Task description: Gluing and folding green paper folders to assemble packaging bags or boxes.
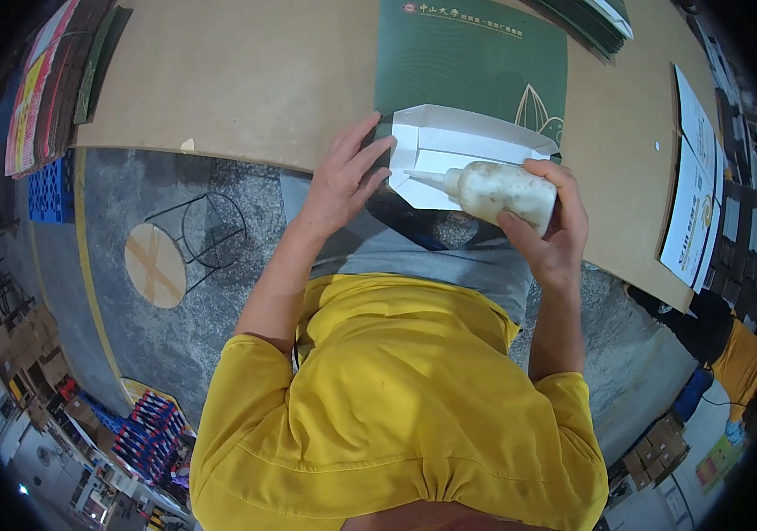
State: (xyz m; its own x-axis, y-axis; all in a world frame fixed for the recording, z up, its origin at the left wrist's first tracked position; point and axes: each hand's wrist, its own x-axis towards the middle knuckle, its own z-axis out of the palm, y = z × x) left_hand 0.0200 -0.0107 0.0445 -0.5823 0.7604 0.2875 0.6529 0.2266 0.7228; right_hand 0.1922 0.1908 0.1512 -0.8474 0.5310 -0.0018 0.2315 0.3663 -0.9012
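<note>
Facing a brown worktop (pixel 237 80), I have a green folder (pixel 467 71) lying on it, with a white folded flap (pixel 463 142) at the end nearest me. My left grip (pixel 343 177) rests at the flap's left side, its fingers spread apart. My right grip (pixel 560 226) is clamped around a stained, whitish bottle (pixel 504 188), held sideways over the flap. Its thin nozzle (pixel 427 177) points left; whether the tip touches the white surface, I cannot tell.

Your shirt (pixel 396 372) is plain yellow; your bottle (pixel 509 191) is milky white, blotched brown. The green folder (pixel 463 75) has gold line art and, near you, a white flap (pixel 476 144).
</note>
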